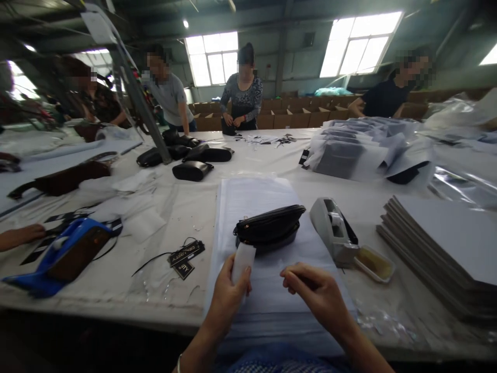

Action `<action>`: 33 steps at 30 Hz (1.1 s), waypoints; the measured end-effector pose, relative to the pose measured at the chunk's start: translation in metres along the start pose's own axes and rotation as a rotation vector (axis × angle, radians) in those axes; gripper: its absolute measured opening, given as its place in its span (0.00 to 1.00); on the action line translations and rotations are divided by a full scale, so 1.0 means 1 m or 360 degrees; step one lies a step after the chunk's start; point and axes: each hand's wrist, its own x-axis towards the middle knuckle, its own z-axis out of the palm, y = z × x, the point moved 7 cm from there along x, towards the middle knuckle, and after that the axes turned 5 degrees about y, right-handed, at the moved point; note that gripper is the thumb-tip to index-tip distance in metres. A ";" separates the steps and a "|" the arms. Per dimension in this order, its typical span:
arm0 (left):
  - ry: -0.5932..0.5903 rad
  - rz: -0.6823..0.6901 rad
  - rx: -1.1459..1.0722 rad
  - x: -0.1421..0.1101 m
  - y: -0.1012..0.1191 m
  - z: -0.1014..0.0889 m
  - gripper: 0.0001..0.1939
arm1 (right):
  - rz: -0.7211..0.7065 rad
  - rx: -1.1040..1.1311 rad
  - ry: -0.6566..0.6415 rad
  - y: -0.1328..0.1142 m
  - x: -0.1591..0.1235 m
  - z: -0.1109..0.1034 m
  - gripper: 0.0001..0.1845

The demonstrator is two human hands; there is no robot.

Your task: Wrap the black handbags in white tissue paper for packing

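Note:
My left hand [229,295] is closed on a small white piece of paper or foam [243,261], held upright near the table's front edge. My right hand [318,295] hovers beside it, fingers curled in a pinch; what it holds, if anything, I cannot make out. Just beyond both hands a black zip pouch [269,228] lies on a stack of white sheets [256,202].
A grey tape dispenser [334,230] and a small tray [375,261] sit right of the pouch, with stacked grey boards [446,248] beyond. Black hang tags [185,256] and a blue tape dispenser [66,254] lie left. Several people work across the table among black bags [194,168].

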 end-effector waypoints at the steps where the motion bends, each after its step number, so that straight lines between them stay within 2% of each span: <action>1: -0.0015 0.0006 -0.0002 0.000 0.001 0.000 0.24 | -0.0017 0.0026 -0.0073 -0.006 0.005 0.014 0.15; 4: -0.0051 0.0024 -0.0018 0.001 0.001 0.000 0.24 | -0.0003 0.0044 -0.0152 -0.011 0.023 0.046 0.17; 7: -0.0054 0.0034 -0.0064 0.002 0.000 -0.001 0.25 | 0.0119 -0.0047 -0.0101 0.004 0.042 0.063 0.20; 9: -0.0060 0.0020 -0.0094 0.003 -0.003 -0.001 0.26 | 0.0203 -0.0132 -0.0094 0.018 0.050 0.069 0.21; 12: -0.0129 -0.0001 -0.0172 0.005 -0.008 0.000 0.26 | 0.0241 -0.0159 -0.0204 0.032 0.054 0.074 0.22; 18: -0.0360 0.0061 -0.0322 0.011 -0.015 0.003 0.31 | 0.0111 0.0021 -0.0518 0.033 0.050 0.077 0.17; 22: -0.0488 0.0035 -0.0316 0.010 -0.015 0.005 0.34 | 0.0049 0.0000 -0.0448 0.036 0.049 0.078 0.16; 27: -0.0605 0.0027 -0.0232 0.007 -0.013 0.008 0.42 | 0.0051 -0.0060 -0.0349 0.049 0.048 0.088 0.16; 30: -0.0639 0.0056 -0.0166 0.007 -0.016 0.007 0.45 | 0.0077 -0.0036 -0.0296 0.055 0.046 0.094 0.16; 33: -0.0696 -0.0015 -0.0182 0.006 -0.022 0.010 0.49 | 0.0168 0.0031 -0.0315 0.057 0.045 0.101 0.13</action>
